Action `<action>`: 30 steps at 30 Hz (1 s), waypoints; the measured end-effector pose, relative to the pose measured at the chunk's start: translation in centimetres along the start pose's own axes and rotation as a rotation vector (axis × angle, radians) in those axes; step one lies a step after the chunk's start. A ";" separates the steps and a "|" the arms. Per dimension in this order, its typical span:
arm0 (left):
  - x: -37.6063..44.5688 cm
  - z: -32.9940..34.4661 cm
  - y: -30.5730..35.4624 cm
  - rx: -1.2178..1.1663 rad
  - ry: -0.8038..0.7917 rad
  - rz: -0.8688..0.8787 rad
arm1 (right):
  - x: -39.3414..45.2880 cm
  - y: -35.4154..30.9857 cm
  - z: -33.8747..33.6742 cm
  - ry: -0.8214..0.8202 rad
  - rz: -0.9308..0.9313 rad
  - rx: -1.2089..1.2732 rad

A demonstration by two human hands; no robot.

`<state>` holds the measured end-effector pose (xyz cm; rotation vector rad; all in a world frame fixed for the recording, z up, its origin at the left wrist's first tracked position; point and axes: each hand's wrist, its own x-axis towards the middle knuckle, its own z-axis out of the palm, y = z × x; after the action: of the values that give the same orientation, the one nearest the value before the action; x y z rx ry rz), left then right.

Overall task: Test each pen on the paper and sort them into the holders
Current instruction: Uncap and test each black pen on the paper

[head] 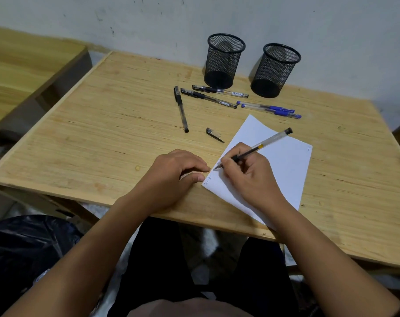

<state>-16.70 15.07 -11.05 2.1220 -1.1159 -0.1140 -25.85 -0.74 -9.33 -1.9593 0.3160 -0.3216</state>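
My right hand (247,172) grips an uncapped black pen (266,142) with its tip on the left edge of the white paper (283,161), just above some small writing. My left hand (171,177) rests on the table beside the paper, fingertips touching its left edge. The pen's black cap (213,134) lies loose on the table. Three capped black pens (208,97) and two blue pens (270,110) lie beyond the paper. Two black mesh holders, the left holder (223,61) and the right holder (274,70), stand at the back and look empty.
The wooden table (102,133) stands against a grey wall. A second wooden surface (22,72) sits to the left across a gap. A black bag (27,245) lies on the floor at lower left.
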 end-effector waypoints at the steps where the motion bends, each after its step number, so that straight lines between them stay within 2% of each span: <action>1: 0.2 -0.2 0.2 -0.015 0.007 -0.038 | 0.1 -0.1 -0.2 0.037 0.041 0.090; 3: 1.0 -0.6 0.6 -0.024 0.058 -0.083 | 0.2 -0.4 -0.6 0.108 0.098 0.228; 7: 4.7 -0.9 0.7 0.058 0.138 -0.118 | 0.8 -0.9 -1.9 0.233 0.120 0.241; 12: 8.9 -0.1 -0.2 0.263 -0.017 -0.082 | 1.2 -1.4 -3.2 0.279 0.182 0.327; 15: 9.7 0.1 -0.3 0.292 -0.036 -0.102 | 1.4 -1.6 -3.5 0.295 0.190 0.395; 19: 9.3 -0.2 0.1 0.230 0.022 -0.143 | 1.8 -1.7 -3.7 0.311 0.162 0.365; 24: 7.4 -1.3 1.7 0.010 0.148 -0.171 | 2.1 -2.3 -3.3 0.293 0.117 0.335; 30: 6.2 -1.8 3.0 -0.090 0.166 -0.161 | 2.0 -2.5 -3.0 0.265 0.096 0.331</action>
<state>-14.18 10.33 -6.36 2.0968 -0.8284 -0.0604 -24.85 -3.04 -5.71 -1.5726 0.4932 -0.5371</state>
